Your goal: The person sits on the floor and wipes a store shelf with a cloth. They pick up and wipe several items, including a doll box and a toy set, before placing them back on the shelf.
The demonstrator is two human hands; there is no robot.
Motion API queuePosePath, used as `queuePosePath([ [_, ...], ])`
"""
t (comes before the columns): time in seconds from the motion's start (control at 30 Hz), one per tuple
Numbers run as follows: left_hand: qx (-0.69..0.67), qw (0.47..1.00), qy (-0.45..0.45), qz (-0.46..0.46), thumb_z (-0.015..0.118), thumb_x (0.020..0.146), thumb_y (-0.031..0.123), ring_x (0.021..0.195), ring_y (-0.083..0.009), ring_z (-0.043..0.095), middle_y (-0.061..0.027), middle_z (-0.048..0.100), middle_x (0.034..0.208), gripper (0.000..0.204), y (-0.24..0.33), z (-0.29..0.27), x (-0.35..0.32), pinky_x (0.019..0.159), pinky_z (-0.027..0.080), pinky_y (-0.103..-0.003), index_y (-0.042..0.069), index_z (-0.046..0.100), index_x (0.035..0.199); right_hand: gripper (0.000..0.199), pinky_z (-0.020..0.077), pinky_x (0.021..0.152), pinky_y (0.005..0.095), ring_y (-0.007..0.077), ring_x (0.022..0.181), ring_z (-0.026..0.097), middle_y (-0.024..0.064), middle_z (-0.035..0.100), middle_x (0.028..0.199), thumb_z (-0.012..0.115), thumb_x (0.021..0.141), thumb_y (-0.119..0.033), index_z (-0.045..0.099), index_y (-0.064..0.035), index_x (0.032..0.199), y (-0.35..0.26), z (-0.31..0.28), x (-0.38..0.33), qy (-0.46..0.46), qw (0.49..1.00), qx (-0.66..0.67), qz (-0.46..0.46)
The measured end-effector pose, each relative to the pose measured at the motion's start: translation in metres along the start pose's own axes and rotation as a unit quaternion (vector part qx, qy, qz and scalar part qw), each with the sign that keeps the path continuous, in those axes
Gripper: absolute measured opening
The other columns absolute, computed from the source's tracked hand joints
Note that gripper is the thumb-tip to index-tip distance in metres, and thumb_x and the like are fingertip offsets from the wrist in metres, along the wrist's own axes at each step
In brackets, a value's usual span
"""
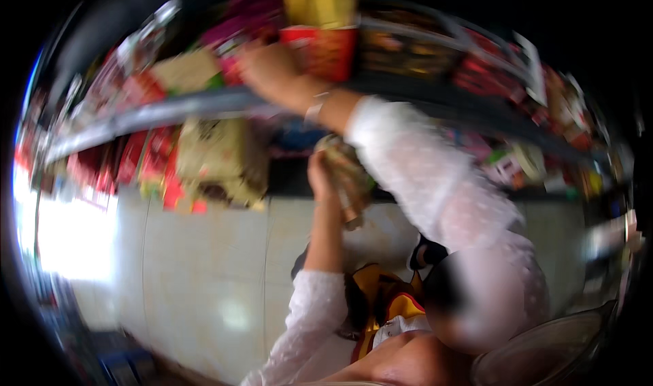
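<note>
My left hand [320, 174] is closed around a long tan and brown packet [343, 175] with a hint of green, held upright in front of the lower shelf. Crossing above it, my right arm reaches up and to the left over the shelf edge. My right hand [269, 72] is at the goods on the upper shelf, beside a red box [326, 53] and close to some purple packets [248, 12]. Motion smears its fingers, so whether it grips anything is unclear.
A grey shelf edge [204, 102] runs across the view. Below it sit a stack of beige packages [221, 156] and several red packets [143, 158]. A golden yellow package [321, 2] stands above the red box. Pale floor tiles [204, 270] lie below.
</note>
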State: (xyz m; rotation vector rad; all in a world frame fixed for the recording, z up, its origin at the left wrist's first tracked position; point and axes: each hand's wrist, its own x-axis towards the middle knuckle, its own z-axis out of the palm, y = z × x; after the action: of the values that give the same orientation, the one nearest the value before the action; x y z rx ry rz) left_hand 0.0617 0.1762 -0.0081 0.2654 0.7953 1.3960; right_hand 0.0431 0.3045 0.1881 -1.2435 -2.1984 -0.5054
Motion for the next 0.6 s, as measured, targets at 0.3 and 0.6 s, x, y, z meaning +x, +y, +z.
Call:
queuePosePath([
  [0.3, -0.020, 0.994, -0.086, -0.068, 0.039, 0.087, 0.031, 0.106, -0.0304, 0.058, -0.0139, 0.060, 0.116, 0.049, 0.009, 0.022, -0.026, 0.094, 0.046, -0.040, 0.001, 0.054, 0.123, 0.016, 0.0532, 0.053, 0.0373, 0.0252, 0.068, 0.070, 0.0132, 0.069, 0.074, 0.055, 0.084, -0.012, 0.063, -0.0035, 0.095, 0.007, -0.023, -0.006, -0.033, 0.999, -0.029, 0.007],
  [0.6, -0.008, 0.999, 0.003, -0.038, 0.046, 0.086, 0.030, 0.084, -0.0286, 0.061, -0.0127, 0.064, 0.094, 0.034, 0.006, 0.007, -0.020, 0.079, 0.050, -0.039, 0.005, 0.062, 0.104, 0.021, 0.0549, 0.073, 0.0473, 0.0352, 0.084, 0.069, 0.0200, 0.069, 0.092, 0.051, 0.087, -0.014, 0.066, -0.0024, 0.096, 0.009, -0.030, 0.001, -0.128, 0.989, 0.072, -0.006],
])
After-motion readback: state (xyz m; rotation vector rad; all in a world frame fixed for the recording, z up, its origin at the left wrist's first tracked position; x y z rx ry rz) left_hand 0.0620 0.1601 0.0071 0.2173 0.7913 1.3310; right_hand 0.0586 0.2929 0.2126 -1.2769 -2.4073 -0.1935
